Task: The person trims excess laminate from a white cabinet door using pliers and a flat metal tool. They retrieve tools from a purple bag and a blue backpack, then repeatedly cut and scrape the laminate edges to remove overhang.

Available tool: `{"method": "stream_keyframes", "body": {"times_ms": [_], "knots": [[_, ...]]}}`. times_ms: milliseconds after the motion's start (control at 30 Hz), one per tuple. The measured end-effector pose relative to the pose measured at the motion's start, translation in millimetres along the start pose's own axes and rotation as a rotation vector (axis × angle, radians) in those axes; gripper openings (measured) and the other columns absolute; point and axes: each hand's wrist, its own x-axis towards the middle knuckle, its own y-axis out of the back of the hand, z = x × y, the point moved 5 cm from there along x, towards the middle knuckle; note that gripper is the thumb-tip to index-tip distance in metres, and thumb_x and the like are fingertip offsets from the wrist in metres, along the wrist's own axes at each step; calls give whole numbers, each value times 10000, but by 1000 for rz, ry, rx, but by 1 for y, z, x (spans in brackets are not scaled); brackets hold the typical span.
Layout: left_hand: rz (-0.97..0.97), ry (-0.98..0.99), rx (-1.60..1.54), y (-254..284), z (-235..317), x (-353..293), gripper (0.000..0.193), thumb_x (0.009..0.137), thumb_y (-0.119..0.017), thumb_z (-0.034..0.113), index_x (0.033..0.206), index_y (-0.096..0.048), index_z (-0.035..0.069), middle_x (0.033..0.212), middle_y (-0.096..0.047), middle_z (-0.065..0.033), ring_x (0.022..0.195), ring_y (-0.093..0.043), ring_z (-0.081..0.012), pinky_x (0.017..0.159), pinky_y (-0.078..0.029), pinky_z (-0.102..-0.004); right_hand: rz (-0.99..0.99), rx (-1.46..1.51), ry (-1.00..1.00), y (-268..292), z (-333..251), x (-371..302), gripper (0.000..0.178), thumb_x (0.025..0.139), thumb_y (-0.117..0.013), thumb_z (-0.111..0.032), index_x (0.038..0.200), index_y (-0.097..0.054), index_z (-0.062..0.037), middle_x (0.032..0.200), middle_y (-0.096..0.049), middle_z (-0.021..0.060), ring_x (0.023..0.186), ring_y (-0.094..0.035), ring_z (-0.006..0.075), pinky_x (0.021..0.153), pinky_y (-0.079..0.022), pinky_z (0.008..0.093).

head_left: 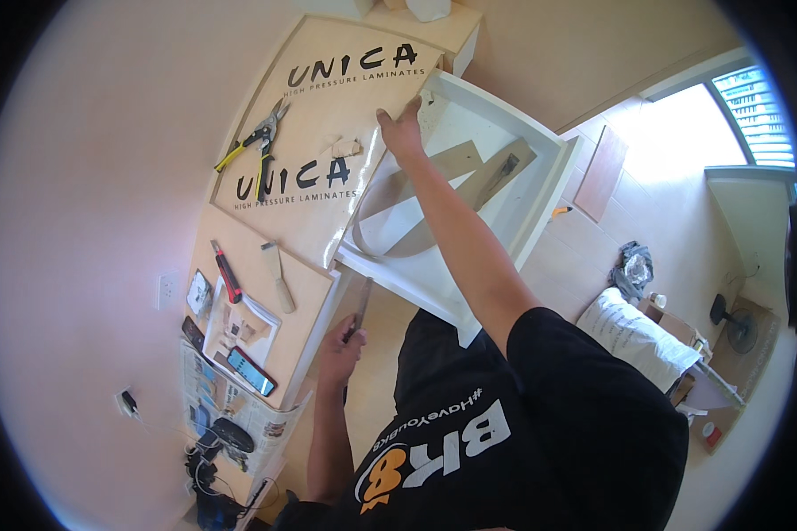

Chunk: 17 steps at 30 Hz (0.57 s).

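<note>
My left hand [339, 352] is closed round the handle end of a narrow, flat, file-like tool [361, 305], which points up beside the cabinet's front edge. My right hand [402, 133] reaches across a pulled-out white drawer [505, 117], thumb and fingers spread at the edge of a pale laminate sheet [314, 119] with black lettering. Curved laminate strips [443, 177] lie inside the drawer. On the sheet rest tin snips [261, 137] with yellow-and-black handles and a small torn scrap [346, 148].
A red utility knife [226, 272], a scraper [279, 279] and a phone [251, 371] lie on the wooden top [305, 305]. Newspaper [266, 425] carries dark cables and gear at lower left. To the right are a floor board [600, 173], a white-wrapped roll [633, 341] and a fan [737, 323].
</note>
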Motion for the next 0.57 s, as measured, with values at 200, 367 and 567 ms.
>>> {"method": "stream_keyframes", "body": {"times_ms": [200,367,567], "knots": [[-155,-11,19,-15,24,18,430,955,-652,142,1349,-593,-19,801,-600,-3,619,-503,-55,552,-415,-225,52,-29,-11,-2,7,15,1010,883,-693,-209,1552,-14,125,1637,-84,338,1547,-114,397,1255,-182,378],[-107,23,144,-16,62,27,422,964,-655,154,1344,-598,-19,788,-595,9,626,-506,-56,556,-415,-229,7,-57,44,13,0,21,987,894,-690,-207,1567,-36,96,1644,-106,312,1546,-132,381,1252,-185,380],[-58,-213,658,1,136,84,447,973,-664,202,1404,-602,101,1082,-744,-117,898,-693,-193,817,-534,-287,-283,462,-270,37,-10,16,966,923,-688,-206,1619,-41,-31,1665,-179,219,1540,-208,318,1231,-221,344]]}}
